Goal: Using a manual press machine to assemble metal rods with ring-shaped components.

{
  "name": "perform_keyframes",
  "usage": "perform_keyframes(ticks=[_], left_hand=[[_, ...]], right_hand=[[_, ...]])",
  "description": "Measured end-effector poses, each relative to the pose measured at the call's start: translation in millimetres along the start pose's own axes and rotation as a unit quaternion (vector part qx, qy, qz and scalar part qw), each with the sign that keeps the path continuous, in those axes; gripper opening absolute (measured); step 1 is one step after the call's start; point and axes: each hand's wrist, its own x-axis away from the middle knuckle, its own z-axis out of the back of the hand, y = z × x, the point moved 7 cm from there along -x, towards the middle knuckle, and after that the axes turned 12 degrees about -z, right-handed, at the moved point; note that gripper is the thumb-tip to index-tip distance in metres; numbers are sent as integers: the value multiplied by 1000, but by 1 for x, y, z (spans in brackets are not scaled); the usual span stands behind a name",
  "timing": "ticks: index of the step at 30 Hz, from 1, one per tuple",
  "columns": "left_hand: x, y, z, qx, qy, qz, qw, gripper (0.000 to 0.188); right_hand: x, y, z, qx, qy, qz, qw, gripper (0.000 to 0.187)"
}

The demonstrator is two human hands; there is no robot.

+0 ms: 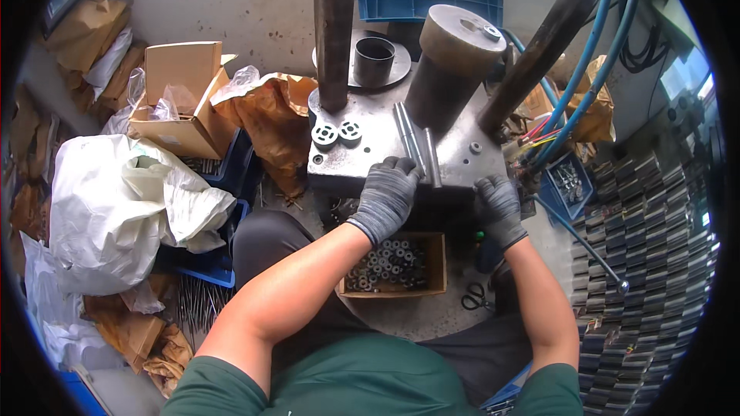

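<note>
Resting gloved hands, left (388,194) and right (499,206), beside steel rods (415,146).

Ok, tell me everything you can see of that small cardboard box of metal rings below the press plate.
The cardboard box is a shallow, open-topped brown tray with plain walls and no lid in view. It sits level, just below the front edge of the steel plate, between the person's forearms and in front of their lap. It holds a loose heap of small grey metal rings, mostly toward its left and middle. The left hand is above it on the plate; neither hand touches it. Black scissors lie to its right.
</note>
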Motion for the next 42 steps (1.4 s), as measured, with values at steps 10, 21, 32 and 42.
perform_keyframes(ticks=[10, 21, 32, 42], left_hand=[[4, 10, 31, 168, 49, 15, 984, 20], [1, 54, 17, 692, 179, 188, 674, 14], [-2, 84, -53, 708, 39, 262, 655, 42], [13, 108, -72, 615, -101, 256, 739, 31]], right_hand=[[106, -33, 50, -513, -127, -248, 812, 26], [112, -35, -8, -671, -20, -351, 652, 15], [135, -19, -38, -676, -76, -463, 568, 20], [134, -9, -43, -715, -72, -437, 541, 18]])
